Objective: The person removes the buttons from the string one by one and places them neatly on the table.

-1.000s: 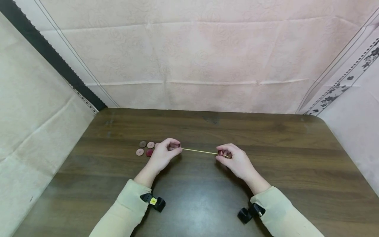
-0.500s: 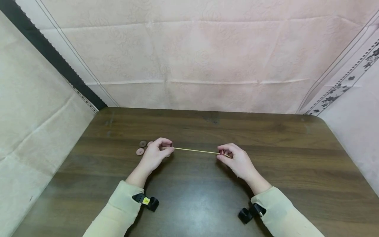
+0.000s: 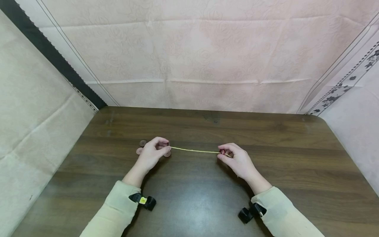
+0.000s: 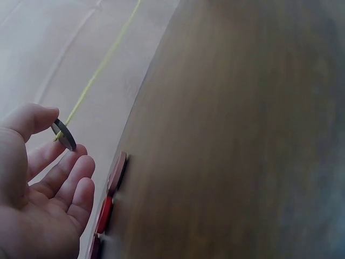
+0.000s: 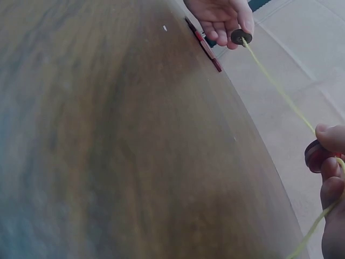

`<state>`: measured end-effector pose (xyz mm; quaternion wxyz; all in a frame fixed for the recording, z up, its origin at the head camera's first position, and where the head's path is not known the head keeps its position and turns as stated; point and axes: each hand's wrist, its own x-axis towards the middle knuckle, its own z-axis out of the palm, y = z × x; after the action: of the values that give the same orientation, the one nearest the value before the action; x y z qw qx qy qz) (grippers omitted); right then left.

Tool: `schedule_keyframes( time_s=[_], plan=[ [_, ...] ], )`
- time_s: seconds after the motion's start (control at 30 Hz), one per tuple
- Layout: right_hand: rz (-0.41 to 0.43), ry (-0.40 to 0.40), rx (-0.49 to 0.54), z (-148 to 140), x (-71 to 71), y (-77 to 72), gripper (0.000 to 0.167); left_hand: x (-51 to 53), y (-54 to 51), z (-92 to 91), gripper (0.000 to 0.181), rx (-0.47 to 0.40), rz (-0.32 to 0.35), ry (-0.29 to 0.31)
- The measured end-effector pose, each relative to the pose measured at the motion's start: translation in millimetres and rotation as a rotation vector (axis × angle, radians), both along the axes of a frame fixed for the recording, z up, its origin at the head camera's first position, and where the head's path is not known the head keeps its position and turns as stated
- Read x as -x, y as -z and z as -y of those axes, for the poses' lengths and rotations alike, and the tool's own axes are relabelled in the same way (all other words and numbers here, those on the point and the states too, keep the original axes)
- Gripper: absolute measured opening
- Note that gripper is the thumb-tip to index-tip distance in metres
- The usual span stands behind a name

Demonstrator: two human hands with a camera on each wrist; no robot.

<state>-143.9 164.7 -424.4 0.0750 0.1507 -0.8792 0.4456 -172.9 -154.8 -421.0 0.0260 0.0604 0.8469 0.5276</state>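
Note:
My left hand point(image 3: 151, 153) pinches a dark button point(image 4: 64, 135) between thumb and fingers, and yellow string point(image 4: 99, 67) passes through it. A short string end pokes out on its near side. From there the string crosses the gap with a slight sag to my right hand point(image 3: 237, 159). That hand grips several stacked buttons point(image 5: 317, 156), red and dark, with its thumb and fingers. The string's tail point(image 5: 312, 234) hangs below the right fingers. Both hands are raised above the brown table point(image 3: 201, 184).
Loose buttons lie on the table around the left hand: a brown one point(image 3: 143, 143), a pink one point(image 3: 139, 151) and another pale one point(image 3: 167, 154). The left hand hides others in the head view. A pale cloth point(image 3: 207, 59) hangs behind the table's far edge.
My left hand has moved left with the dark button, lengthening the string between the hands, and now covers more of the loose buttons. The string sags slightly more. My right hand has barely moved.

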Motion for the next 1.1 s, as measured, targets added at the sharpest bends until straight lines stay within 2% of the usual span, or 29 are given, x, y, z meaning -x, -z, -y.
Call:
schedule_keyframes(
  time_s=[0.1, 0.3, 0.43, 0.67, 1.1],
  plan=[
    [-0.005, 0.002, 0.001, 0.0, 1.3, 1.0, 0.025, 0.2, -1.2, 3.3, 0.026, 0.006, 0.007, -0.007],
    [-0.006, 0.009, 0.006, -0.6, 1.4, 0.7, 0.025, -1.1, -4.4, 11.7, 0.026, 0.090, -0.003, -0.028],
    [0.002, 0.009, 0.010, -0.4, 1.3, 0.3, 0.025, -1.5, -3.1, 16.9, 0.026, 0.100, -0.023, -0.033],
    [0.010, 0.009, 0.007, -0.8, 1.0, 1.8, 0.025, -4.0, -1.6, 27.2, 0.026, 0.125, -0.019, -0.050],
    [-0.004, 0.002, 0.012, -1.3, 1.2, 2.2, 0.025, -5.1, -1.4, 50.2, 0.026, 0.236, -0.056, -0.057]
  ],
)
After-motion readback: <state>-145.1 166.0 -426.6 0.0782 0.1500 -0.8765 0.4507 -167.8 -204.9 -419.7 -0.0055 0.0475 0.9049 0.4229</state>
